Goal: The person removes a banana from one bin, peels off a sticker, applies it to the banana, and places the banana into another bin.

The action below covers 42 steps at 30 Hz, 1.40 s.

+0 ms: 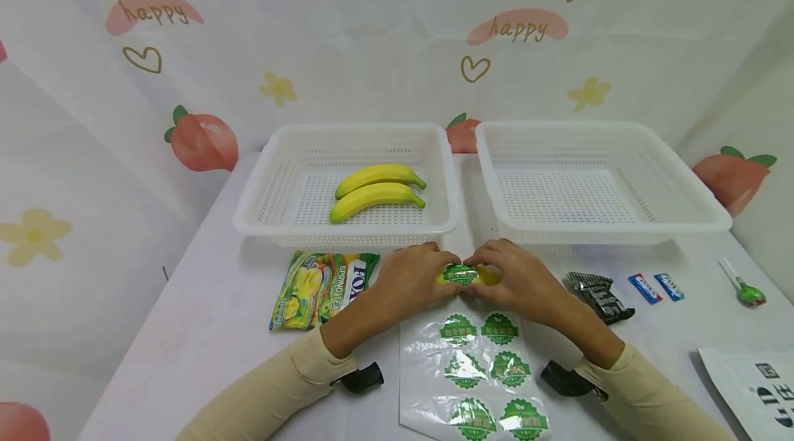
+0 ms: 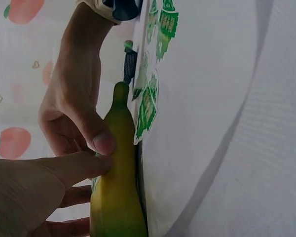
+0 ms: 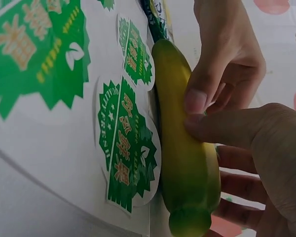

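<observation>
A yellow banana (image 3: pixel 185 163) with greenish ends lies crosswise between my two hands, above the top of the sticker sheet (image 1: pixel 428 386). My left hand (image 1: pixel 412 279) grips its left part, and my right hand (image 1: pixel 517 279) grips its right part. A green label sticker (image 1: pixel 460 274) sits on the side of the banana that faces up in the head view. Both thumbs meet near the middle of the fruit in the wrist views, with other fingers behind it. Several round green stickers (image 1: pixel 465 371) remain in rows on the sheet.
Two bananas (image 1: pixel 378 203) lie in the left white basket (image 1: pixel 347 229); the right white basket (image 1: pixel 608 227) stands beside it. A green snack bag (image 1: pixel 310 289) is at left. On the right are a black packet (image 1: pixel 600 296), two small wrapped candies (image 1: pixel 645 288), a lollipop (image 1: pixel 749 293) and a white package (image 1: pixel 753 386).
</observation>
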Available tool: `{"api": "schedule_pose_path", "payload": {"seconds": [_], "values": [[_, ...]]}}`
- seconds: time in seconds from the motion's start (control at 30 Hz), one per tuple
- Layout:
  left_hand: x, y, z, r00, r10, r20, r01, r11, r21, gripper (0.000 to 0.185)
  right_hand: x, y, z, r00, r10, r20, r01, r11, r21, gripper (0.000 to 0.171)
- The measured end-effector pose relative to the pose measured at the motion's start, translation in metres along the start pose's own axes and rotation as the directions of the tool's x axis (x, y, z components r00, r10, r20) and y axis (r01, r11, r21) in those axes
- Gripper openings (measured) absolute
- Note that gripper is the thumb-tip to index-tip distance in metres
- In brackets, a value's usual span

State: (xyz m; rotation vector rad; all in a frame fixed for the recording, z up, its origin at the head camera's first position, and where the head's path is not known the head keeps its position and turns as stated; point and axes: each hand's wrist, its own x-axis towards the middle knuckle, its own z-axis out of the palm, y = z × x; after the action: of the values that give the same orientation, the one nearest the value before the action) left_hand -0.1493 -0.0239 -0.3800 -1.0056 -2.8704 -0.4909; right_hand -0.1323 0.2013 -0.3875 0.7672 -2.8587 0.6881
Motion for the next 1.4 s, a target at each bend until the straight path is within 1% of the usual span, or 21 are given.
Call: {"api": "schedule_pose_path", "payload": {"seconds": [0.13, 0.37, 0.53, 0.7, 0.8, 0.97, 1.07, 1.13, 1.2, 1.27, 1.33, 1.4], "values": [[0.0, 0.0, -0.001, 1.0, 0.013, -0.013, -0.012, 1.0, 0.013, 0.037, 0.001, 0.0, -0.001, 1.0, 0.007, -0.006, -0.007, 1.0, -0.003, 0.033], [0.0, 0.002, -0.002, 1.0, -0.015, -0.009, 0.015, 1.0, 0.02, 0.034, 0.002, 0.001, -0.003, 1.0, -0.013, 0.0, 0.013, 1.0, 0.013, 0.033], [0.001, 0.002, -0.002, 1.0, -0.011, -0.016, 0.011, 0.999, 0.038, 0.031, 0.003, 0.002, -0.003, 1.0, -0.022, 0.007, 0.022, 0.999, 0.027, 0.028], [0.001, 0.002, -0.003, 0.999, -0.009, -0.032, 0.01, 1.0, 0.014, 0.025, 0.004, 0.002, -0.003, 0.999, -0.034, -0.011, 0.034, 0.998, 0.045, 0.026], [0.0, 0.002, -0.003, 0.999, -0.016, -0.029, 0.016, 1.0, -0.004, 0.025, 0.004, 0.003, -0.003, 0.999, -0.04, -0.01, 0.04, 0.998, 0.056, 0.029], [-0.001, 0.001, -0.004, 1.0, -0.018, 0.005, 0.018, 1.0, -0.008, 0.034, 0.003, 0.003, -0.003, 0.999, -0.036, 0.021, 0.035, 0.998, 0.057, 0.029], [-0.002, 0.001, -0.003, 1.0, -0.008, 0.017, 0.008, 1.0, -0.007, 0.037, 0.002, 0.004, -0.007, 0.998, -0.023, 0.061, 0.02, 0.998, 0.051, 0.029], [-0.002, 0.001, -0.002, 1.0, -0.001, 0.013, 0.001, 1.0, -0.003, 0.037, 0.001, 0.004, -0.011, 0.995, -0.004, 0.102, -0.002, 0.999, 0.05, 0.031], [-0.003, 0.002, -0.002, 1.0, 0.011, 0.003, -0.011, 1.0, 0.002, 0.038, 0.0, 0.005, -0.016, 0.988, 0.022, 0.152, -0.031, 0.998, 0.058, 0.035], [-0.002, 0.004, -0.002, 0.999, 0.041, -0.02, -0.042, 0.999, -0.017, 0.039, -0.001, 0.007, -0.022, 0.979, 0.053, 0.196, -0.069, 0.995, 0.075, 0.039], [-0.001, 0.007, -0.003, 0.995, 0.093, -0.047, -0.095, 0.994, -0.058, 0.039, -0.002, 0.009, -0.026, 0.971, 0.068, 0.23, -0.093, 0.991, 0.096, 0.04], [0.001, 0.011, -0.007, 0.984, 0.153, -0.089, -0.163, 0.98, -0.116, 0.038, -0.002, 0.011, -0.028, 0.967, 0.069, 0.247, -0.102, 0.987, 0.123, 0.039]]}}
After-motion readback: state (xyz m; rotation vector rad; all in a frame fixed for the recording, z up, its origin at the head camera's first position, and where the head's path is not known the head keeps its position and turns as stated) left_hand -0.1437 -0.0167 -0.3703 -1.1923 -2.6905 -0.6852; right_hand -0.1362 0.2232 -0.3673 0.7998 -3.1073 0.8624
